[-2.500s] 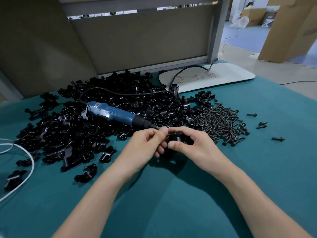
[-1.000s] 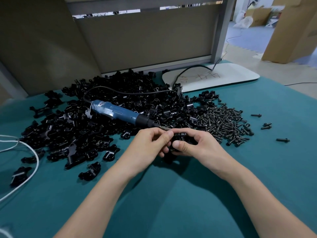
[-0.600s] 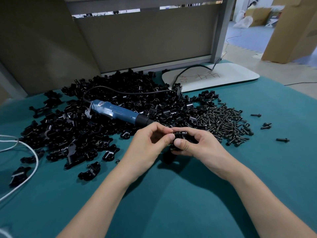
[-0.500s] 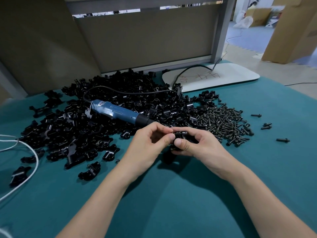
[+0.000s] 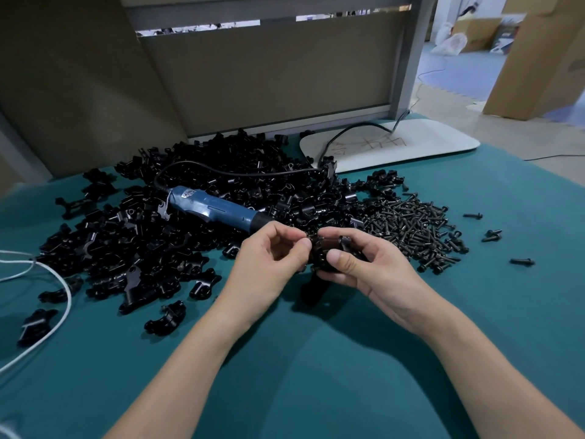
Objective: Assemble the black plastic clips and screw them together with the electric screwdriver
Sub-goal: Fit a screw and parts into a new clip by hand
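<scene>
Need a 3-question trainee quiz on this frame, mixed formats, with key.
1. True or false: the electric screwdriver lies on the clip pile, in neither hand.
2. The screw pile lies where? A) left of the hands B) right of the hands C) under the screwdriver
3. Fill in: left hand and right hand both hold one black ____.
Key: 1 true; 2 B; 3 clip.

Nothing fully legible. Small white label (image 5: 187,194) on the rear end of the electric screwdriver (image 5: 215,209): dark marks, too blurred to read. White board (image 5: 443,137) at the table's far edge: handwritten reddish scribbles (image 5: 370,143), character-like, unreadable. Background box (image 5: 506,31): printed panel, too small to read.
</scene>
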Tool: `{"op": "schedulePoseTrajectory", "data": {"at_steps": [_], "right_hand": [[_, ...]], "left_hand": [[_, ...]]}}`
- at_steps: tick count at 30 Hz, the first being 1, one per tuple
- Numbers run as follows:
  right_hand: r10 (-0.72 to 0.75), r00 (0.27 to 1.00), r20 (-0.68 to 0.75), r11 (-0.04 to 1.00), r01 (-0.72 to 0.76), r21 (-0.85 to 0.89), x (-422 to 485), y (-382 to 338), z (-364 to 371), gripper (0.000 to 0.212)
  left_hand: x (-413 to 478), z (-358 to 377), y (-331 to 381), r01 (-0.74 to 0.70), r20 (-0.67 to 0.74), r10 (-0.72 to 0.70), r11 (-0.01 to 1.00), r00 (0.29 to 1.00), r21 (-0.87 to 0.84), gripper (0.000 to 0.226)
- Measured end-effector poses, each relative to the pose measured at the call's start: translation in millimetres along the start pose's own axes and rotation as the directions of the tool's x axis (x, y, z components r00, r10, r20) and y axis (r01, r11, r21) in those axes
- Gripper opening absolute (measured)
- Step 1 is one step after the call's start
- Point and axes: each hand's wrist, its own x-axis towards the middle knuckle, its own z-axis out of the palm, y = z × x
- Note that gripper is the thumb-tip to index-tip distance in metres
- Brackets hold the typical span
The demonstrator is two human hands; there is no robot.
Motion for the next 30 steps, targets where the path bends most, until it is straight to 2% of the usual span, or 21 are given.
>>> {"op": "schedulePoseTrajectory", "data": {"at_steps": [19,22,26,30], "right_hand": [[0.010,0.999,-0.030,0.999,-0.012,-0.039,1.5,3.7,-1.9,0.036],[0.001,0.996,-0.084,0.999,-0.005,-0.052,2.3,6.0,0.1,0.031],[-0.021,0.985,-0.172,0.998,0.012,-0.054,1.9,13.2,11.3,0.028],[-0.068,0.974,-0.217,0.993,0.044,-0.112,0.5,20.4,22.9,0.018]], "left_hand": [[-1.3,6.2,-0.2,0.007,0.023,-0.006,0.999,1.000,-0.039,0.005],[-5.2,16.8,-4.3,0.047,-0.017,-0.049,0.996,0.999,-0.079,0.004],[-15.3,35.0,-14.6,0.042,-0.154,-0.045,0.999,0.987,-0.023,0.014],[-15.1,36.3,-18.6,0.047,-0.237,-0.068,0.995,0.969,-0.092,0.019]]}}
